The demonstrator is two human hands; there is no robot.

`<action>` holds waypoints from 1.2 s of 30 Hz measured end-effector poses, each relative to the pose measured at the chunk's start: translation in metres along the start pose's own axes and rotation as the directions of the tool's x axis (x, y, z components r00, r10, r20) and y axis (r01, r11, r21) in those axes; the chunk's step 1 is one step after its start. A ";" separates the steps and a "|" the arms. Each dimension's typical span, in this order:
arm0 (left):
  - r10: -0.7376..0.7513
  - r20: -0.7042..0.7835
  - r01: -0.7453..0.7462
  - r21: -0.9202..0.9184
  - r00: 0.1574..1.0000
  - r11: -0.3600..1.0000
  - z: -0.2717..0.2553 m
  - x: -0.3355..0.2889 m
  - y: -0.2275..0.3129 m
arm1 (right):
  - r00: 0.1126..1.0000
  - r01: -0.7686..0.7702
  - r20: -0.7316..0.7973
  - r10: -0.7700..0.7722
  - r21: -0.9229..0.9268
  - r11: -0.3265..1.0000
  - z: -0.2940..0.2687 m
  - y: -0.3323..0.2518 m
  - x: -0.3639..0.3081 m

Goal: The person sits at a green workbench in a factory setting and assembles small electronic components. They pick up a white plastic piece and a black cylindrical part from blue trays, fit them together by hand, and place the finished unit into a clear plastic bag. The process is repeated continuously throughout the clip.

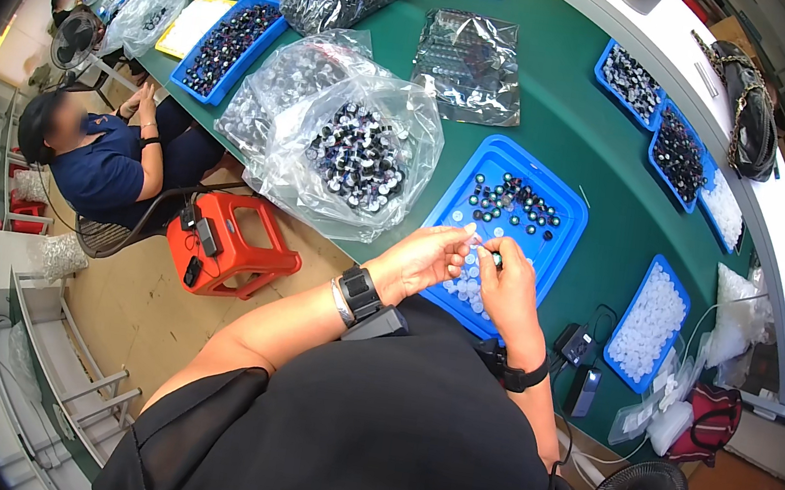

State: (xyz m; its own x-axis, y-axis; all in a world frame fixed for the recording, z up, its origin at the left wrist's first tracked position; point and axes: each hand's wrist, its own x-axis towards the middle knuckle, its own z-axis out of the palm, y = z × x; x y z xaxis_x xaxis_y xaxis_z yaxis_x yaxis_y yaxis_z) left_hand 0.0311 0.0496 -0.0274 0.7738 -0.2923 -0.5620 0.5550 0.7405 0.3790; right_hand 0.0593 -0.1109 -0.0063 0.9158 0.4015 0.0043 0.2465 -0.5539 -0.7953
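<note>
Over the near part of a blue tray (pixel 568 230), both my hands meet with their fingertips close together. My left hand (pixel 428 262) is closed in a pinch, palm partly turned up, at a tiny pale piece too small to name. Beside it, my right hand (pixel 509 288) also pinches, its fingers curled; a small dark round piece seems to show at them, though I cannot make it out. Dark, shiny round pieces (pixel 514 205) lie in the tray's far half. Translucent white pieces (pixel 468 293) lie in its near half, partly hidden under my hands.
Left of the tray sits an open clear bag (pixel 357 156) of dark and white pieces. Further blue trays (pixel 648 323) stand right and far left. A black bag (pixel 466 66) lies beyond. A red stool (pixel 232 244) and a seated person (pixel 102 157) are at left.
</note>
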 end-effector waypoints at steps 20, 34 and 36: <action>-0.078 0.024 0.080 -0.093 0.997 0.992 -0.007 0.004 -0.005 | 0.992 0.017 -0.130 -0.006 0.085 0.996 0.009 0.000 0.001; 0.033 0.011 -0.033 -0.080 0.999 0.996 -0.004 0.003 -0.008 | 0.968 -0.251 0.124 0.218 0.500 0.829 0.017 0.012 0.002; 0.057 0.035 -0.056 -0.030 0.998 0.998 -0.005 0.002 -0.008 | 0.969 -0.245 0.141 0.201 0.504 0.828 0.014 0.016 0.004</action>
State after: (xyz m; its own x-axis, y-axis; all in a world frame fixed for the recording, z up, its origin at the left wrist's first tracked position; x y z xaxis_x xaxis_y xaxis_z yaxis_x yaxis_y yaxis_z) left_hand 0.0266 0.0466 -0.0352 0.8142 -0.2706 -0.5137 0.5016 0.7735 0.3874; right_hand 0.0623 -0.1083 -0.0275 0.8926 0.3808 -0.2413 -0.1802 -0.1892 -0.9653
